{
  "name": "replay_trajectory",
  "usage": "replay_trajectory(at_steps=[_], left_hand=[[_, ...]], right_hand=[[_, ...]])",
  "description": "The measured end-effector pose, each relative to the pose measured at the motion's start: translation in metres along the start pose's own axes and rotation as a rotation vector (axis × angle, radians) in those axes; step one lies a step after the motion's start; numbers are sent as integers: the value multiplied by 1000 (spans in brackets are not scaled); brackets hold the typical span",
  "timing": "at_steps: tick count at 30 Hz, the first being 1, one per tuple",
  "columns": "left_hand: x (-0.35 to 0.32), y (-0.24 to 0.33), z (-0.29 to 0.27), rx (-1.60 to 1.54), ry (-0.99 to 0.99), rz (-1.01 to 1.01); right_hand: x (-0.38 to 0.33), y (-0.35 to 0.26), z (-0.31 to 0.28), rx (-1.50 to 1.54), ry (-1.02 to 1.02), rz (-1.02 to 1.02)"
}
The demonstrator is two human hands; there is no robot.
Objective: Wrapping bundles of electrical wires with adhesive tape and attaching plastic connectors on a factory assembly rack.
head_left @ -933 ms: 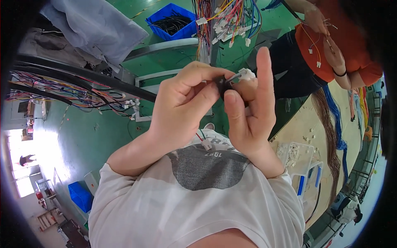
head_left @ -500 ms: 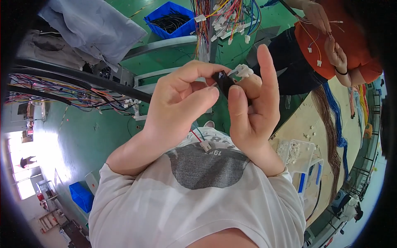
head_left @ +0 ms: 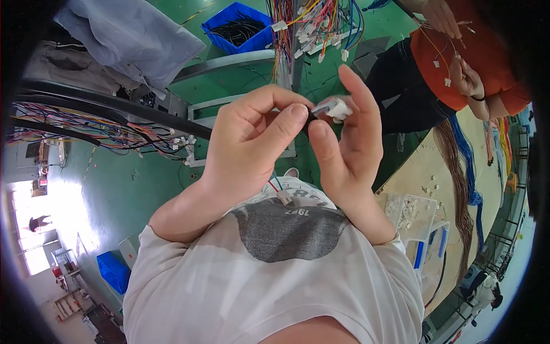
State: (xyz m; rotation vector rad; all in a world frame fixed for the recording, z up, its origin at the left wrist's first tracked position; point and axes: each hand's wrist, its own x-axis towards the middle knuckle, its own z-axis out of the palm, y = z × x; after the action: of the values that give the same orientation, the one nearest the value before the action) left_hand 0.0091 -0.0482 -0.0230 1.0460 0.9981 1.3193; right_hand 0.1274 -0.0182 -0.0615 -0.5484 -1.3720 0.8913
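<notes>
My left hand (head_left: 246,135) pinches a short wire harness between thumb and forefinger, in front of my chest. Around its wires sits a glossy black strip, probably tape (head_left: 310,119), mostly hidden by fingertips. At the harness's far end a white plug connector (head_left: 337,109) rests against the fingers of my right hand (head_left: 352,149). The right thumb presses near the black strip, while the right forefinger sticks up. Below the left hand hang red and green wires, ending in a second white connector (head_left: 285,198) over my shirt.
Bundled wires (head_left: 103,129) with black tubing lie left. Ahead stand a blue bin (head_left: 238,28) of black pieces and hanging wires with white connectors (head_left: 321,28). At right are a wooden table (head_left: 409,172), a clear box of connectors (head_left: 415,215) and a co-worker in an orange top (head_left: 487,57).
The black strip, showing broad and flat before, is now mostly covered by my fingertips. My left thumb has moved up and over it, and the right forefinger has tilted left.
</notes>
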Motion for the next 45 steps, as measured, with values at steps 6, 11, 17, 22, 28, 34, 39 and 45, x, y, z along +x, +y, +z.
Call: replay_trajectory(at_steps=[6, 11, 17, 22, 28, 34, 39, 45], left_hand=[[2, -21, -12, 475, -2, 357], [-3, -25, -6, 495, 141, 333], [8, -22, -18, 844, -8, 543], [7, -16, -23, 635, -174, 240], [4, -19, -24, 543, -201, 31], [6, -27, -29, 768, -171, 158], [16, -18, -27, 631, -146, -41], [16, -7, -30, -32, -87, -285]], right_hand=[[-2, 2, -20, -226, -293, 99], [-10, 8, -19, -74, -327, 273], [-10, 10, -20, 205, -277, 501], [-12, 14, -22, 179, -272, 488], [-9, 10, -22, -46, -326, 355], [-5, 13, -16, -174, -266, 158], [-5, 15, -8, -237, -234, -74], [-5, 10, -16, -201, -205, -4]])
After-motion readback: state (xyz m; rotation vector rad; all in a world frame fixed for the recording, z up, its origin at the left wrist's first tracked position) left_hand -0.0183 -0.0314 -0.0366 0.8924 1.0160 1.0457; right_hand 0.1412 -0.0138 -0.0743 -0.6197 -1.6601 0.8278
